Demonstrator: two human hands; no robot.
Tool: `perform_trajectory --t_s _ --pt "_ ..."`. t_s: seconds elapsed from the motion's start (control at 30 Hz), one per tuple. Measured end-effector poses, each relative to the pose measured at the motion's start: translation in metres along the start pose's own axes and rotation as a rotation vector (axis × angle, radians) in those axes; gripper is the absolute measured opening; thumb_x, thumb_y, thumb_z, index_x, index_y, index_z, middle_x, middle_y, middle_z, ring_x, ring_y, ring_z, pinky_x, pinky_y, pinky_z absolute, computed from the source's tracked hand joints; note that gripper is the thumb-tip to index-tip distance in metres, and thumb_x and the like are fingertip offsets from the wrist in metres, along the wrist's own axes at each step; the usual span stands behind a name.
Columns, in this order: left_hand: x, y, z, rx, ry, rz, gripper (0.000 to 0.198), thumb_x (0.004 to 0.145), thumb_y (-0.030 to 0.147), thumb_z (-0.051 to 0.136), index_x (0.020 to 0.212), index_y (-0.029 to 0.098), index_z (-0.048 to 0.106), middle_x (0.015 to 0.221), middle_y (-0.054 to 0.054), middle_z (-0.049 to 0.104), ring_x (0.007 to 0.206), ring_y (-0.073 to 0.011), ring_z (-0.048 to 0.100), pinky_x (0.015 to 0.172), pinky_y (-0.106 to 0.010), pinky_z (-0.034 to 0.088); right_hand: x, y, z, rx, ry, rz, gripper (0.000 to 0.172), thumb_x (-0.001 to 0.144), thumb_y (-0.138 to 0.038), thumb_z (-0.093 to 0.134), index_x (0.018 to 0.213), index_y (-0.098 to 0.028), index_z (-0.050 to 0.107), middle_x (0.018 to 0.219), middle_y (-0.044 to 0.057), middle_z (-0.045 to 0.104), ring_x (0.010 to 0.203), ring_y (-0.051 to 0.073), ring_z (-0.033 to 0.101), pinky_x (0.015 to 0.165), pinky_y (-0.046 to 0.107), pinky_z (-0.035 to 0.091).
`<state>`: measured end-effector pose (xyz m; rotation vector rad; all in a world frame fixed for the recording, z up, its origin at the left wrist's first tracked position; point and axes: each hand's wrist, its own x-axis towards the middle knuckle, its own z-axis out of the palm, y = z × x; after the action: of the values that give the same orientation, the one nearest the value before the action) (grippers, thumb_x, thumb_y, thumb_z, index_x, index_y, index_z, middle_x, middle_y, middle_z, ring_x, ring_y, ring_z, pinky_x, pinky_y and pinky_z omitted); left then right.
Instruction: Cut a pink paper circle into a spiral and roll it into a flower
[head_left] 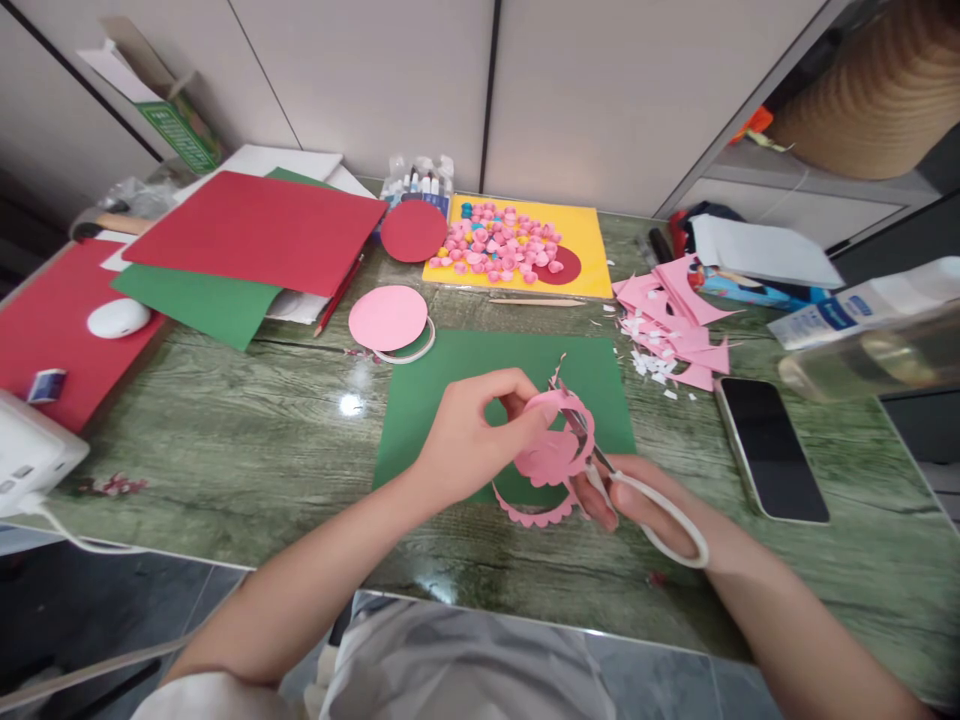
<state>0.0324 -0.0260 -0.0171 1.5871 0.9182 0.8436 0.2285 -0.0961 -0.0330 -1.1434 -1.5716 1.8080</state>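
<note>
My left hand pinches a pink paper spiral with a scalloped edge, its strip curling and hanging down in a loop. My right hand grips a pair of white-handled scissors, fingers in the handles. The scissor blades reach into the paper beside my left fingertips, and their tips are partly hidden by the curl. Beneath both hands lies a green paper sheet. To the left of the sheet's top edge is a pink paper circle resting over a white ring.
Many small rolled pink paper pieces cover a yellow sheet at the back. Pink scraps and a phone lie on the right, near a clear bottle. Red sheets and a white charger occupy the left.
</note>
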Motion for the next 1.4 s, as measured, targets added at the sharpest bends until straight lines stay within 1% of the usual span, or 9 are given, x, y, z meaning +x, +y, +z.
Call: perform_trajectory --t_s 0.13,0.3,0.43,0.53,0.7,0.83,1.03,1.2,1.4 --pt "0.000 0.000 0.001 0.010 0.009 0.009 0.024 0.080 0.029 0.056 0.061 0.015 0.053 0.060 0.002 0.054 0.060 -0.0076 0.047 0.059 -0.019 0.038 0.000 0.000 0.001 -0.007 0.009 0.017 0.053 0.081 -0.069 0.035 0.063 -0.019 0.038 0.060 -0.003 0.035 0.058 0.014 0.035 0.059 0.028 0.028" --pt "0.001 -0.001 0.000 0.023 0.004 -0.015 0.022 0.080 0.029 0.055 0.064 0.015 0.054 0.062 0.001 0.055 0.062 -0.0087 0.047 0.060 -0.020 0.038 -0.001 0.001 0.001 -0.017 0.016 0.019 0.053 0.082 -0.069 0.033 0.064 -0.019 0.039 0.061 -0.003 0.036 0.059 0.014 0.034 0.060 0.029 0.029" --pt "0.001 -0.001 -0.001 0.004 0.005 -0.025 0.021 0.080 0.031 0.055 0.066 0.015 0.055 0.064 0.001 0.054 0.064 -0.0094 0.047 0.060 -0.021 0.038 -0.002 -0.002 0.001 -0.036 0.012 0.026 0.049 0.085 -0.065 0.033 0.065 -0.020 0.037 0.062 -0.003 0.035 0.058 0.013 0.033 0.059 0.029 0.028" --pt "0.002 -0.002 -0.001 -0.005 0.012 -0.032 0.021 0.080 0.031 0.055 0.065 0.015 0.055 0.063 0.001 0.052 0.064 -0.0098 0.046 0.060 -0.021 0.038 -0.003 -0.002 0.001 -0.047 0.009 0.018 0.049 0.085 -0.065 0.032 0.066 -0.020 0.036 0.062 -0.003 0.034 0.058 0.013 0.032 0.057 0.029 0.026" --pt "0.002 -0.003 -0.001 -0.011 0.027 -0.029 0.023 0.079 0.034 0.056 0.065 0.015 0.055 0.062 0.001 0.052 0.062 -0.0095 0.046 0.058 -0.021 0.037 -0.003 0.005 0.001 -0.024 0.010 0.019 0.048 0.086 -0.063 0.034 0.066 -0.020 0.036 0.062 -0.003 0.034 0.057 0.013 0.031 0.056 0.028 0.025" --pt "0.002 -0.003 -0.002 -0.020 0.042 -0.040 0.024 0.077 0.035 0.058 0.065 0.015 0.056 0.061 0.002 0.050 0.059 -0.0085 0.045 0.056 -0.020 0.037 -0.004 0.011 0.000 -0.009 0.011 -0.009 0.047 0.085 -0.063 0.035 0.067 -0.019 0.036 0.062 -0.004 0.033 0.056 0.012 0.030 0.055 0.027 0.024" --pt "0.003 0.000 -0.005 -0.034 0.060 -0.057 0.022 0.076 0.033 0.060 0.064 0.015 0.056 0.061 0.003 0.051 0.057 -0.0076 0.044 0.052 -0.018 0.035 -0.004 0.000 0.000 -0.001 0.006 0.098 0.050 0.081 -0.066 0.040 0.066 -0.019 0.037 0.062 -0.004 0.031 0.056 0.012 0.028 0.054 0.026 0.021" --pt "0.003 0.001 -0.007 -0.027 0.062 -0.069 0.022 0.075 0.032 0.060 0.063 0.015 0.056 0.060 0.003 0.051 0.057 -0.0075 0.044 0.051 -0.018 0.034 -0.003 -0.003 0.000 0.000 -0.004 0.076 0.049 0.082 -0.065 0.040 0.066 -0.019 0.038 0.062 -0.004 0.031 0.056 0.011 0.026 0.053 0.026 0.019" --pt "0.004 -0.001 -0.010 -0.048 0.081 -0.077 0.025 0.075 0.036 0.060 0.063 0.015 0.056 0.061 0.002 0.047 0.058 -0.0081 0.042 0.051 -0.019 0.035 -0.005 0.003 -0.003 -0.013 0.009 0.077 0.050 0.081 -0.066 0.040 0.065 -0.019 0.038 0.060 -0.004 0.030 0.055 0.011 0.026 0.052 0.026 0.020"
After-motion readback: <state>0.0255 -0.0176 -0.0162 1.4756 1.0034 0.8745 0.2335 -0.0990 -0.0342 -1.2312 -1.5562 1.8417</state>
